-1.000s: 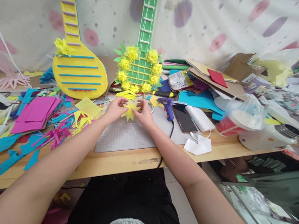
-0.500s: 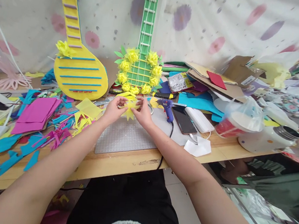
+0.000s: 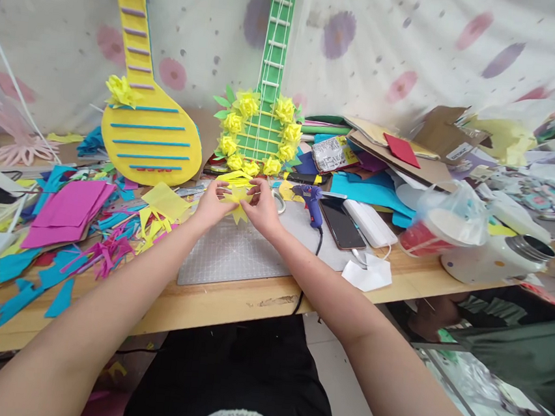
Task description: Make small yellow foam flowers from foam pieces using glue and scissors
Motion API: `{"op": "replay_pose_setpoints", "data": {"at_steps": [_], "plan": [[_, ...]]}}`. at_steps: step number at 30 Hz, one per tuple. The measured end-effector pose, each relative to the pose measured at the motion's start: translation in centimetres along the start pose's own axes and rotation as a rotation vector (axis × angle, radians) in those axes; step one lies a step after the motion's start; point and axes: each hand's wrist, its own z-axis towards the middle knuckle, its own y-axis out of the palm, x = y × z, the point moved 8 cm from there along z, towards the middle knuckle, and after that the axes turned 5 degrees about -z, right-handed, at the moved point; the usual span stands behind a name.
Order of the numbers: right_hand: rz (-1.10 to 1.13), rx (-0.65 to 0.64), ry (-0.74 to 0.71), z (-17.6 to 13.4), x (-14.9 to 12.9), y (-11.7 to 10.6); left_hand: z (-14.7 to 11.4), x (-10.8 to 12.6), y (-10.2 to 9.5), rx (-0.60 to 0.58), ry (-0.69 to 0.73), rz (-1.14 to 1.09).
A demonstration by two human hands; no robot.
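Observation:
Between my two hands is a yellow paper flower (image 3: 238, 212) with pointed petals, held just above the grey cutting mat (image 3: 233, 259). The fingers of my left hand (image 3: 214, 203) pinch its left side. On the other side, my right hand (image 3: 262, 208) grips the right edge with thumb and fingertips. Behind them leans a green paper instrument (image 3: 270, 83) ringed with yellow flowers. To the left stands a yellow paper instrument (image 3: 150, 130) with blue strips and one flower. A purple glue gun (image 3: 313, 205) lies right of my hands.
Magenta sheets (image 3: 68, 211) and blue, yellow and magenta scraps cover the left side of the table. Right of the glue gun are a phone (image 3: 342, 222), a white power bank (image 3: 371, 223), a bagged cup (image 3: 445, 227) and a wide-mouthed bottle (image 3: 488, 258). Stacked cardboard (image 3: 400, 154) lies behind.
My hands have shifted very slightly right, and the right fingers have turned a little around the flower. The flower stays between both hands.

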Motion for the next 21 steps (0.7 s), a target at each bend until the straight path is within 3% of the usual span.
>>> {"op": "replay_pose_setpoints", "data": {"at_steps": [4,9,17,19,21], "plan": [[-0.02,-0.001,0.007,0.0,0.0,0.1,-0.1,0.1,0.0,-0.006,-0.02,-0.058],[0.039,-0.021,0.031,0.1,0.5,0.2,-0.6,-0.8,0.3,-0.136,-0.152,-0.205],[0.18,-0.057,0.112,0.4,1.4,0.7,-1.4,-0.8,1.2,-0.245,-0.271,-0.393],[0.193,-0.038,0.117,0.3,1.3,0.4,-1.4,-0.8,1.0,-0.21,-0.254,-0.356],[0.206,0.007,0.14,0.2,1.2,-0.3,-1.3,-0.2,0.1,-0.119,-0.123,-0.21]]}}
